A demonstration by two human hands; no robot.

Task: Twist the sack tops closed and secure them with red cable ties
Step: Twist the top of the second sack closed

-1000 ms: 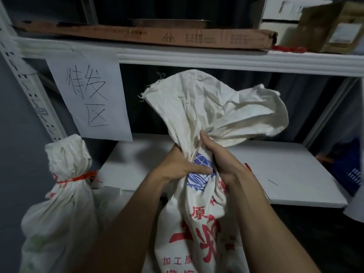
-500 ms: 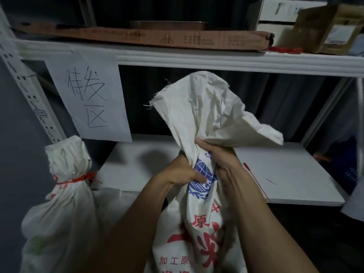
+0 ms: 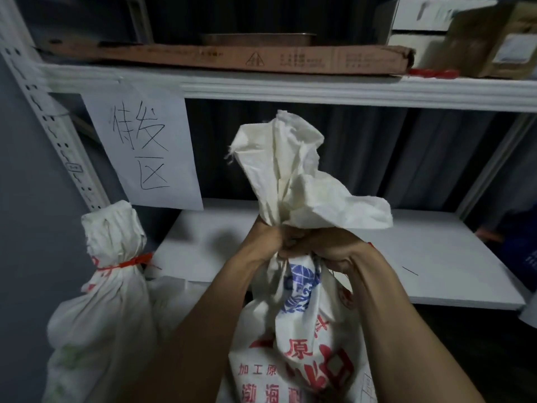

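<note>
Head view, and both hands are right in the centre, clamped around the neck of the printed sack [image 3: 296, 330]. The left hand [image 3: 263, 242] has its fingers curled tight around the gathered cloth from the 9 o'clock side. The right hand [image 3: 331, 248] is wrapped around it from 3 o'clock, and the two are touching. Above the grip, the sack top [image 3: 287, 175] stands bunched up toward 12 o'clock, with one loose flap drooping toward 3 o'clock. There is no tie on this neck yet. The sack's body, with its blue emblem and red characters, hangs down to 6 o'clock between the forearms.

Over at 8 o'clock stands a second sack [image 3: 107, 301], its neck cinched by a red cable tie [image 3: 130, 261]. At 10 o'clock a paper sign [image 3: 145, 146] with handwritten characters hangs from the upper shelf [image 3: 290, 88]. On that shelf lie a flat cardboard box [image 3: 232, 58] at 12 o'clock and some red ties [image 3: 433, 72] at 1 o'clock. The white lower shelf [image 3: 436, 257] stretches behind the hands.
</note>
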